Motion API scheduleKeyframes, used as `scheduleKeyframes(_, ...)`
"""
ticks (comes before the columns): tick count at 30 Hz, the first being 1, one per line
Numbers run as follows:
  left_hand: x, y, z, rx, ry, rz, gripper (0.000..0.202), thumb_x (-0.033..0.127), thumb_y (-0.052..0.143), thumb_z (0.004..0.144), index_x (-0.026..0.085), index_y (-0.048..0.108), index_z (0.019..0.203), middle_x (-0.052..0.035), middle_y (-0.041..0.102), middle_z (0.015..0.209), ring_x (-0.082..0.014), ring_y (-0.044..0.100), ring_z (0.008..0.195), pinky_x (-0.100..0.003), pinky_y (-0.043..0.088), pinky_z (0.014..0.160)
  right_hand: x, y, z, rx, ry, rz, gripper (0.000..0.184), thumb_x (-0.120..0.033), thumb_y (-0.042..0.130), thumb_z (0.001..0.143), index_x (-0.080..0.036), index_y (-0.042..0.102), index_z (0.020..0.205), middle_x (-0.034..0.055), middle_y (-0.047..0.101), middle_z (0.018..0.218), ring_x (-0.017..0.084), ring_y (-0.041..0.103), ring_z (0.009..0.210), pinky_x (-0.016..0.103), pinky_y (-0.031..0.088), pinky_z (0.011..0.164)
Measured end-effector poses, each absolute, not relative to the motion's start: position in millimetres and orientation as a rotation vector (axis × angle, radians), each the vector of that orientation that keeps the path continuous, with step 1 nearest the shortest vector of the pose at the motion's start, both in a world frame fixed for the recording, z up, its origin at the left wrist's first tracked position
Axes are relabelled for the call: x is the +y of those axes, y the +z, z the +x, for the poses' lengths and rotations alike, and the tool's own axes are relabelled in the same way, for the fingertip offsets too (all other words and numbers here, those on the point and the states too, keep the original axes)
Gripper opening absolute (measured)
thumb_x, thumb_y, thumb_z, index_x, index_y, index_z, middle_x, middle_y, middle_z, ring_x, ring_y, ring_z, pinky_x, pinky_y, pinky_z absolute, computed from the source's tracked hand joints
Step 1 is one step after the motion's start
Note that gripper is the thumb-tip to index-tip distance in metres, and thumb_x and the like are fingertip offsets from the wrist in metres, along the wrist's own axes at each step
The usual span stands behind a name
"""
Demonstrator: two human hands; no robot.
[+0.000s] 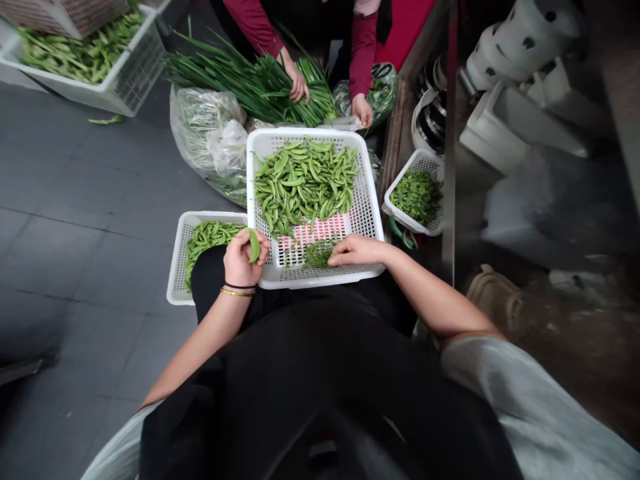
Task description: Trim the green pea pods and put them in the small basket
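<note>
A white plastic basket (367,200) rests on my lap, with a heap of green pea pods (305,177) across its far part. At the basket's near left corner, my left hand (244,260) pinches a single pea pod (255,246). My right hand (357,251) is inside the near right part, fingers pressed together over a small pile of green trimmings (317,254). Whether something tiny sits between those fingertips is hidden. Left of my knee stands a second white basket (176,273) holding more pea pods (213,237).
Opposite me, a person's hands (299,83) work at a bunch of long green stalks (225,73) beside a clear plastic bag (200,127) of greens. A small basket (400,208) of leaves stands at right, near a metal post (449,167). A large crate (113,87) of pods is upper left.
</note>
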State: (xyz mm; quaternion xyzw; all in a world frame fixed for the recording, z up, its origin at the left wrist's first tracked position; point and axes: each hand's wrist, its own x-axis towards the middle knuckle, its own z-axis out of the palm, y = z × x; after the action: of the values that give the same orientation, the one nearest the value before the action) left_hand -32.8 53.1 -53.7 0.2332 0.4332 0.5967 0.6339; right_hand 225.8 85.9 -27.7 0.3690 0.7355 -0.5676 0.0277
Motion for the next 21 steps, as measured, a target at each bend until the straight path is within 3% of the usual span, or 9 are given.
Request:
scheduleKeyframes(3, 53.4, -49.8, -33.4, 0.789, 1.251, 0.550, 0.024, 0.037, 0.056, 0.069, 0.014, 0.060, 0.070, -0.0075, 0.063, 0.062, -0.0129, 0.050, 0.040, -0.022, 0.032, 0.033, 105.3, -45.7, 222.4, 2.342, -1.132, 1.302, 0.055, -0.066, 0.052, 0.078, -0.014, 0.069, 0.075, 0.0089, 0.069, 0.075, 0.018, 0.063, 0.071, 0.026, 0.043, 0.065)
scheduleKeyframes(5, 51.7, -46.4, -30.5, 0.686, 1.151, 0.536, 0.030, 0.042, 0.060, 0.067, 0.015, 0.063, 0.082, -0.0064, 0.062, 0.062, -0.0162, 0.054, 0.045, -0.023, 0.036, 0.033, 122.9, -64.4, 203.1, 2.285, -0.876, 1.543, 0.064, -0.066, 0.039, 0.085, -0.011, 0.071, 0.084, 0.0152, 0.070, 0.090, 0.023, 0.064, 0.084, 0.029, 0.043, 0.071)
scheduleKeyframes(7, 49.2, -43.6, -28.1, 0.648, 1.085, 0.511, 0.030, 0.040, 0.065, 0.067, 0.017, 0.064, 0.086, -0.0006, 0.054, 0.053, -0.0127, 0.048, 0.041, -0.020, 0.032, 0.031, 140.6, -83.9, 180.6, 2.162, -0.800, 1.762, 0.066, -0.060, 0.029, 0.092, -0.008, 0.071, 0.092, 0.0190, 0.069, 0.100, 0.026, 0.064, 0.092, 0.030, 0.044, 0.075)
scheduleKeyframes(10, 45.6, -42.0, -28.9, 0.718, 1.046, 0.518, 0.018, 0.030, 0.071, 0.068, 0.015, 0.060, 0.069, 0.0081, 0.031, 0.041, -0.0042, 0.028, 0.032, -0.014, 0.021, 0.030, 157.2, -104.1, 161.1, 2.047, -0.784, 1.859, 0.055, -0.053, 0.042, 0.089, -0.006, 0.068, 0.103, 0.0217, 0.066, 0.110, 0.028, 0.063, 0.099, 0.030, 0.043, 0.075)
scheduleKeyframes(12, 44.2, -43.8, -29.9, 0.841, 1.020, 0.559, 0.020, 0.029, 0.072, 0.070, 0.014, 0.059, 0.064, 0.0098, 0.025, 0.039, -0.0031, 0.024, 0.031, -0.014, 0.018, 0.030, 157.2, -107.3, 162.1, 2.045, -0.802, 1.847, 0.046, -0.045, 0.048, 0.087, -0.006, 0.067, 0.104, 0.0207, 0.066, 0.110, 0.026, 0.064, 0.096, 0.028, 0.043, 0.071)
scheduleKeyframes(16, 45.7, -55.2, -20.9, 1.191, 0.946, 0.745, 0.026, 0.035, 0.071, 0.071, 0.011, 0.067, 0.078, 0.0044, 0.047, 0.044, -0.0035, 0.028, 0.032, -0.017, 0.018, 0.032, 128.6, -89.1, 175.7, 2.184, -0.866, 1.729, 0.035, -0.042, 0.051, 0.085, -0.012, 0.070, 0.092, 0.0114, 0.071, 0.094, 0.019, 0.064, 0.082, 0.024, 0.039, 0.064)
scheduleKeyframes(18, 47.7, -61.7, -11.4, 1.296, 0.942, 0.900, 0.030, 0.037, 0.073, 0.068, 0.012, 0.070, 0.082, 0.0001, 0.060, 0.056, -0.0050, 0.037, 0.037, -0.018, 0.025, 0.035, 106.2, -73.9, 176.3, 2.395, -0.886, 1.558, 0.032, -0.041, 0.051, 0.086, -0.015, 0.069, 0.087, 0.0076, 0.070, 0.087, 0.017, 0.062, 0.077, 0.024, 0.037, 0.062)
scheduleKeyframes(21, 48.7, -66.0, -1.8, 1.309, 0.982, 1.151, 0.027, 0.035, 0.076, 0.062, 0.014, 0.072, 0.078, -0.0037, 0.067, 0.070, -0.0108, 0.053, 0.056, -0.020, 0.038, 0.047, 79.8, -54.0, 171.3, 2.656, -0.879, 1.330, 0.026, -0.038, 0.053, 0.086, -0.016, 0.066, 0.086, 0.0064, 0.069, 0.083, 0.016, 0.059, 0.072, 0.024, 0.034, 0.062)
